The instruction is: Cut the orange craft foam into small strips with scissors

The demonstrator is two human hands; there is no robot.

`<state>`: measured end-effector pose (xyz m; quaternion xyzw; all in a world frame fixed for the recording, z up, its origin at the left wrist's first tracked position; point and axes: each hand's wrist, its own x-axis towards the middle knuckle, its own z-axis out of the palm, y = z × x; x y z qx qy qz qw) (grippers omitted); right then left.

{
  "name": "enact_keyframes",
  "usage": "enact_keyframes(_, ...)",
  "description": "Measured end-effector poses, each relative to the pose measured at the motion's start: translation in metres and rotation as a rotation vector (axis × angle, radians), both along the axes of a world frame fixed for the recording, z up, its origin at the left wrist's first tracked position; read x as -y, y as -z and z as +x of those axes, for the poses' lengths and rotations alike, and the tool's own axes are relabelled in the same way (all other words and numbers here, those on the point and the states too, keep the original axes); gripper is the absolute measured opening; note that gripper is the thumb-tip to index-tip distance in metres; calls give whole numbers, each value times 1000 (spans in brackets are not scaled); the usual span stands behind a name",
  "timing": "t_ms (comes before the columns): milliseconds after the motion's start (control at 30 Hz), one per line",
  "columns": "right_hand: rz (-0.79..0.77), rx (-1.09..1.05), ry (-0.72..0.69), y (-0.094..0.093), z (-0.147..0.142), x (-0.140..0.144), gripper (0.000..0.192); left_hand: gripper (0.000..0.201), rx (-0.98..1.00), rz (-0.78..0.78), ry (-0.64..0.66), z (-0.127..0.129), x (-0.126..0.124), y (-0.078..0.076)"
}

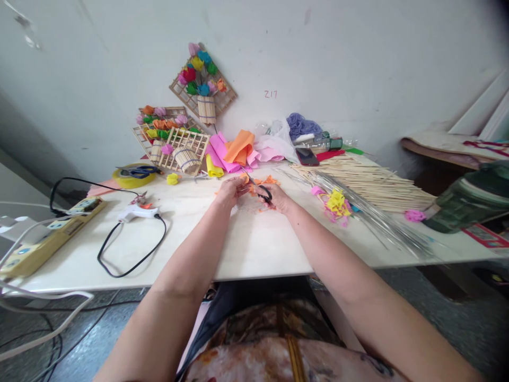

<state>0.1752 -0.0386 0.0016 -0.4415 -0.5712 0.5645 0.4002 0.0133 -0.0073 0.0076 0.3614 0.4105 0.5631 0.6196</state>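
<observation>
Over the middle of the white table, my right hand (277,197) is closed around the black handles of a pair of scissors (265,194). The blades point up and left toward my left hand (231,192). Pinched in the left fingers is a small piece of orange crepe paper (245,179), close to the blades. Orange scraps (268,181) lie on the table just behind and around both hands. Whether the blades are touching the paper is too small to tell.
Left are a hot glue gun (137,213) with a looped cord and a power strip (51,236). Behind stand stick frames with paper flowers (202,79) and crepe paper sheets (240,148). To the right lie bamboo sticks (369,185), wires (382,223) and a green bottle (465,199).
</observation>
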Motion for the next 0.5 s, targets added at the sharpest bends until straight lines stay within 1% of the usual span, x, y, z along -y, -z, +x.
enact_keyframes(67, 6, 5, 4, 0, 0, 0, 33, 27, 0, 3, -3, 0, 0, 0)
enact_keyframes(133, 11, 9, 8, -1, 0, 0, 33, 30, 3, 3, -6, 0, 0, -1)
enact_keyframes(300, 7, 33, 22, -6, -2, 3, 29, 28, 4, -12, -18, 0, 0, -2)
enact_keyframes(500, 34, 56, 18, -4, -2, 1, 28, 20, 26, -18, -22, -1, 0, -3)
